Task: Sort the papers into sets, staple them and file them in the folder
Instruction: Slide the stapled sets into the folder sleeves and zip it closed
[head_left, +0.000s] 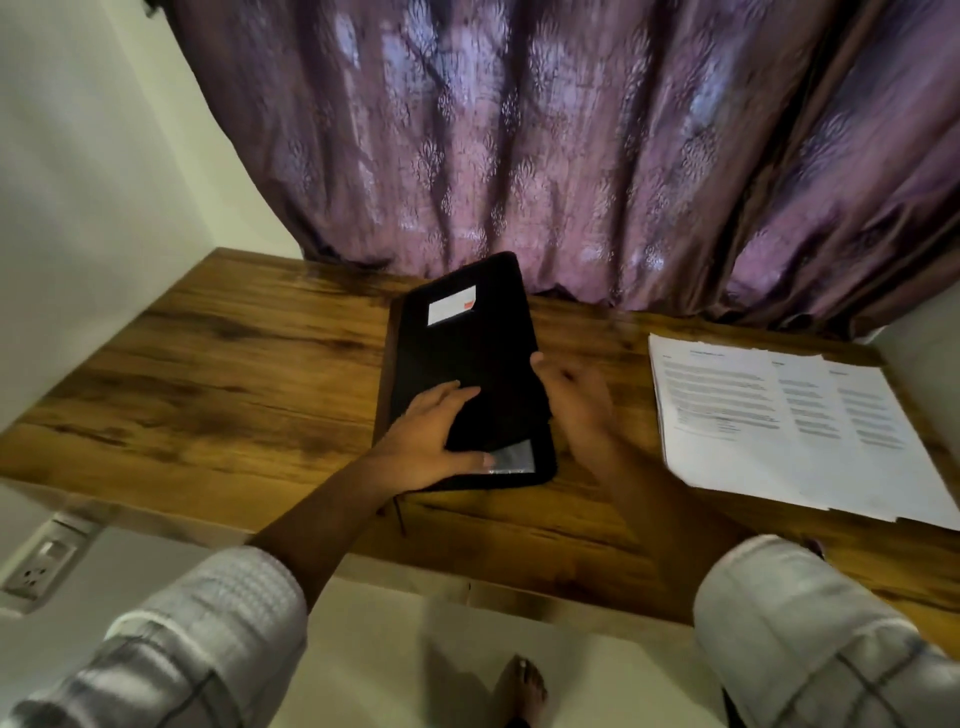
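Left hand (431, 436) presses flat on the black folder (467, 332) and right hand (576, 400), blurred, hovers loose-fingered and empty at its edge, as the papers (779, 426) lie unfiled on the desk (234, 374).

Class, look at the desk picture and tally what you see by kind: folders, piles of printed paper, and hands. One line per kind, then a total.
Black folder: 1
Paper pile: 1
Hands: 2, the left hand and the right hand
Total: 4
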